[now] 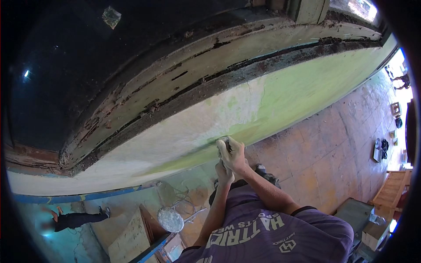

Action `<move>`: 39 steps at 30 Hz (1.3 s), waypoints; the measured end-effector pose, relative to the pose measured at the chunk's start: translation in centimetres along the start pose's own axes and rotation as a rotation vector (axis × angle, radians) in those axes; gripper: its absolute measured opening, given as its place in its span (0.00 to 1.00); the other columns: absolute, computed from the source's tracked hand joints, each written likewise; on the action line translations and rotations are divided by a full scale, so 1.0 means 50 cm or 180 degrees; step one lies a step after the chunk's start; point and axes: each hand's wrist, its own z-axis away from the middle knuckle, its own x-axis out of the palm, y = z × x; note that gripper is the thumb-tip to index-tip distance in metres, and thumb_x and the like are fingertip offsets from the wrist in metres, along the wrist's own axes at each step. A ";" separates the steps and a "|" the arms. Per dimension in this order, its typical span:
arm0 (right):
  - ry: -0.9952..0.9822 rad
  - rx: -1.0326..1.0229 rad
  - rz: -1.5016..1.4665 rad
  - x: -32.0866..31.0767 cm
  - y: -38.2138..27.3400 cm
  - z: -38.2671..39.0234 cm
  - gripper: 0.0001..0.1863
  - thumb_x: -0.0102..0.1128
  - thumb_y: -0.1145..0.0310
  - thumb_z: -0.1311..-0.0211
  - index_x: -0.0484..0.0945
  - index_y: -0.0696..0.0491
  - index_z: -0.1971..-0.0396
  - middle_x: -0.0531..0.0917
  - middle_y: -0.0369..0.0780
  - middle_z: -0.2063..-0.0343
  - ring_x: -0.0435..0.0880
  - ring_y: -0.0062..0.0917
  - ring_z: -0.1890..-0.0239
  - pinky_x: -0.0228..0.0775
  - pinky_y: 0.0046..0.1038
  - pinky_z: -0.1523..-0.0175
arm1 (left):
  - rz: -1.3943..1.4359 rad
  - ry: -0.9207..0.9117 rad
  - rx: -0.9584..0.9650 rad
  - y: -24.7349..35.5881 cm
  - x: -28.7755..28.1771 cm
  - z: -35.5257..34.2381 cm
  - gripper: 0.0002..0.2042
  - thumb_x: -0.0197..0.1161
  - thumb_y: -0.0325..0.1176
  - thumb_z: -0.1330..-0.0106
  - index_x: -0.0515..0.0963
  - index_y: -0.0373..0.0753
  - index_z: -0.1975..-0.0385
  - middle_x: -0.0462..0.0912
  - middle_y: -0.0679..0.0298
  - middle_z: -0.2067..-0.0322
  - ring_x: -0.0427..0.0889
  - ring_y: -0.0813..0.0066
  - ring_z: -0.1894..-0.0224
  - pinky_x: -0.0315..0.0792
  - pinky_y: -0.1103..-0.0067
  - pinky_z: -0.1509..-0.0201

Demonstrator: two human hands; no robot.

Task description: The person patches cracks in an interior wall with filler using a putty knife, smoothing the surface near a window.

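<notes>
Both of my hands are together against a low wall, whose face is patchy white and pale green. My right hand is closed around a small dark thing, mostly hidden by the fingers, so I cannot make out its kind. Just below it, my left hand is also closed, close against the right wrist; whatever it grips is hidden. Pale dust coats the fingers. Above the wall runs a worn wooden window frame with cracked, rotted edges.
A round, whitish-crusted container stands on the floor at lower left, near cables and a wooden board. Another person is at far left. At right are a grey metal box and wooden furniture on the tiled floor.
</notes>
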 end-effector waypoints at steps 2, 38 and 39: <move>-0.0121 0.0024 -0.0072 -0.001 0.003 -0.001 0.13 0.57 0.70 0.34 0.76 0.60 0.78 0.75 0.33 0.88 0.73 0.11 0.83 0.65 0.19 0.78 | -0.0025 0.0006 -0.0037 -0.005 -0.001 -0.003 0.27 0.49 0.52 0.30 0.73 0.26 0.60 0.79 0.49 0.81 0.83 0.59 0.77 0.70 0.71 0.76; -0.0107 -0.0261 0.0069 -0.001 -0.039 -0.012 0.10 0.60 0.71 0.39 0.76 0.61 0.77 0.66 0.43 0.90 0.61 0.18 0.86 0.57 0.25 0.80 | 0.0224 0.0593 0.0151 0.059 0.039 -0.024 0.26 0.55 0.46 0.33 0.70 0.26 0.47 0.82 0.45 0.61 0.84 0.54 0.58 0.76 0.71 0.57; -0.0112 -0.0054 -0.0144 0.000 -0.029 -0.007 0.10 0.60 0.71 0.39 0.76 0.60 0.77 0.66 0.42 0.90 0.62 0.17 0.87 0.57 0.24 0.80 | 0.0246 0.0607 0.0176 0.059 0.042 -0.034 0.26 0.55 0.46 0.33 0.70 0.27 0.47 0.82 0.45 0.61 0.84 0.54 0.58 0.76 0.71 0.57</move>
